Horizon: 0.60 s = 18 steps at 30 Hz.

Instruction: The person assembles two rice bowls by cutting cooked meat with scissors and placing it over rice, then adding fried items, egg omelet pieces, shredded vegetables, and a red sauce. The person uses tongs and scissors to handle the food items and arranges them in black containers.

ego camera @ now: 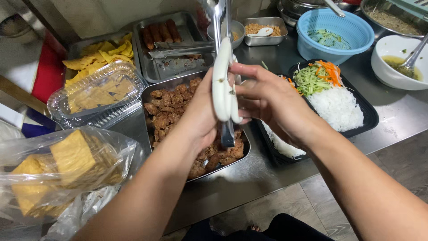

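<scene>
Scissors, white-handled, centre frame: gripped by left hand, fingers closed on handle; right hand fingers curled at loops, readying grip. Held above tray of fried meat on steel surface.

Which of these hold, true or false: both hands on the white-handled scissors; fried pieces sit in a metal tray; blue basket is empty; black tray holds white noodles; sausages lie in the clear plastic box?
1. Both hands, left hand and right hand, hold the white-handled scissors. True.
2. Brown fried pieces fill a metal tray. True.
3. The blue plastic basket is empty. False: green shreds lie inside.
4. The black tray holds white noodles. True.
5. Sausages lie in the clear plastic box. False: they are in a steel tray.
</scene>
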Available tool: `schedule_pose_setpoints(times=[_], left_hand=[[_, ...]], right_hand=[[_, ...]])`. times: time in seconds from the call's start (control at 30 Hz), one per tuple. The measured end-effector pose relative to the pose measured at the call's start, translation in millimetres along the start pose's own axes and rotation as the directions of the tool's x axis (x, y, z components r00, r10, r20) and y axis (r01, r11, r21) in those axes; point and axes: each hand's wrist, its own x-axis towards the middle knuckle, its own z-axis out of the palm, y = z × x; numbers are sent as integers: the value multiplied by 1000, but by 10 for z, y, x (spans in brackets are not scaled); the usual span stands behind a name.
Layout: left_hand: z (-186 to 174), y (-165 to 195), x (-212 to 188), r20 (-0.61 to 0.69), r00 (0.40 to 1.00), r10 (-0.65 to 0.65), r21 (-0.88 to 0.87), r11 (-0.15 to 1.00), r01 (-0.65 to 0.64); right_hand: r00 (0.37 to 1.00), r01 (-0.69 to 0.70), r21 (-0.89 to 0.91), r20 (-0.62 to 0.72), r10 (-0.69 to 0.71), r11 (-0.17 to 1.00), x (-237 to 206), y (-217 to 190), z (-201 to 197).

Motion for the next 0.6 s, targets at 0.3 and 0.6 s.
schedule_pose_setpoints(times=[0.3, 0.6], left_hand=[[77, -20, -45, -48, 984, -170, 285, 942, 177], [-150, 546, -255, -274, 952, -136, 403, 883, 242]], right_hand=[[985, -85, 84, -146, 96, 993, -127, 80, -62], [921, -164, -115, -373, 111, 980, -322, 7, -763]])
